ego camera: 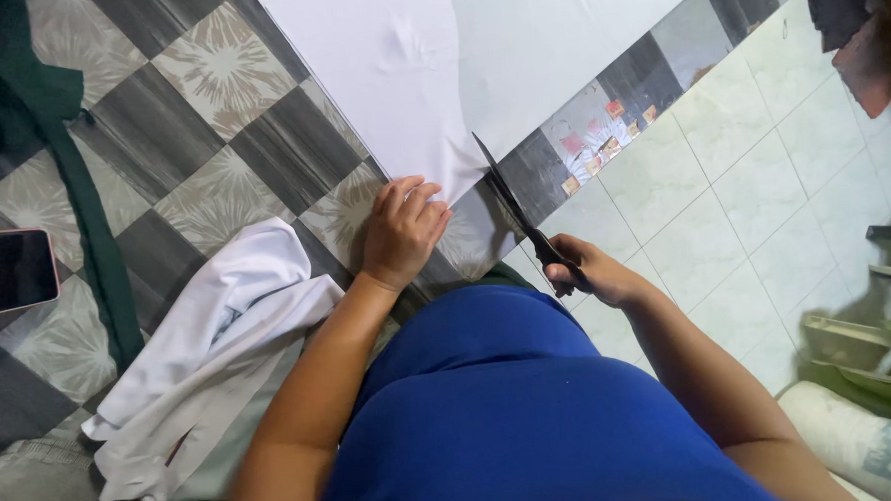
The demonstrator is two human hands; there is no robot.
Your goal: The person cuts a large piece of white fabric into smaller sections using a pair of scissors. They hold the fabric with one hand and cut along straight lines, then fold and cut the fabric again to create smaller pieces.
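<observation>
A large sheet of white fabric (477, 49) lies spread on the patterned grey tile counter (210, 121). My left hand (402, 232) rests with curled fingers on the fabric's near edge, pressing it down. My right hand (587, 272) grips the handles of dark scissors (509, 203). Their blades point up and away, with the tip at the fabric's cut edge just right of my left hand.
A bundle of white cloth (220, 361) lies at the near left. Dark green fabric (50, 148) trails along the left, beside a phone with a pink case (8, 272). Pale floor tiles (764, 197) lie to the right, with a rolled sack (865, 443) lower right.
</observation>
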